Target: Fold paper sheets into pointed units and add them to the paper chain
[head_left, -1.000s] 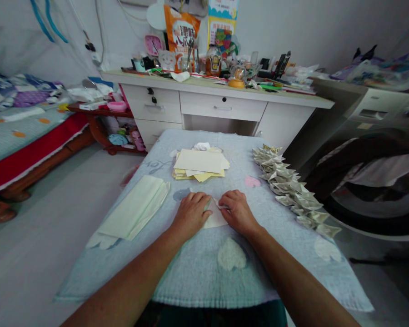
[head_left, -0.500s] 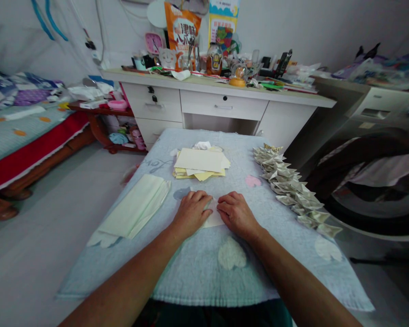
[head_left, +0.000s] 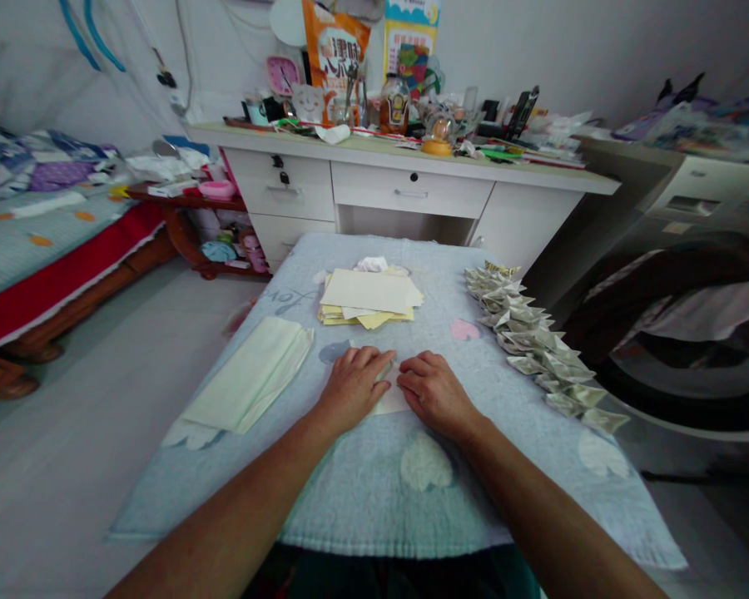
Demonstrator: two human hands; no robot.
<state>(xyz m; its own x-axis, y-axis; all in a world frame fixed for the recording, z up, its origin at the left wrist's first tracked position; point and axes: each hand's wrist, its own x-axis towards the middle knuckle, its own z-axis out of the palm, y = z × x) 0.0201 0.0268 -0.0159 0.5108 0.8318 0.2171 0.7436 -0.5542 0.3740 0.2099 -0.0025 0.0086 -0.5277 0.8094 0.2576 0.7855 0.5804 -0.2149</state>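
Note:
A small pale sheet of paper (head_left: 392, 404) lies on the cloth-covered table, partly hidden under both hands. My left hand (head_left: 354, 381) is on its left side, with thumb and fingers closed on the paper. From the right, my right hand (head_left: 435, 389) has curled fingers pinching the paper's other side. A narrow gap separates the two sets of fingertips. Beyond the hands sits a stack of cream and yellow paper sheets (head_left: 369, 291). To the right, folded pointed paper pieces (head_left: 533, 341) stand nested in a long row.
A folded pale green paper bundle (head_left: 250, 374) lies left on the light blue tablecloth (head_left: 349, 507). Crumpled white paper (head_left: 372, 264) rests behind the stack. A cluttered white desk (head_left: 412, 187) stands behind, a washing machine (head_left: 680, 216) at right, a bed (head_left: 50, 225) at left.
My left fingertips have edged slightly to the right over the paper. My right hand keeps its place, and the view has shifted a little.

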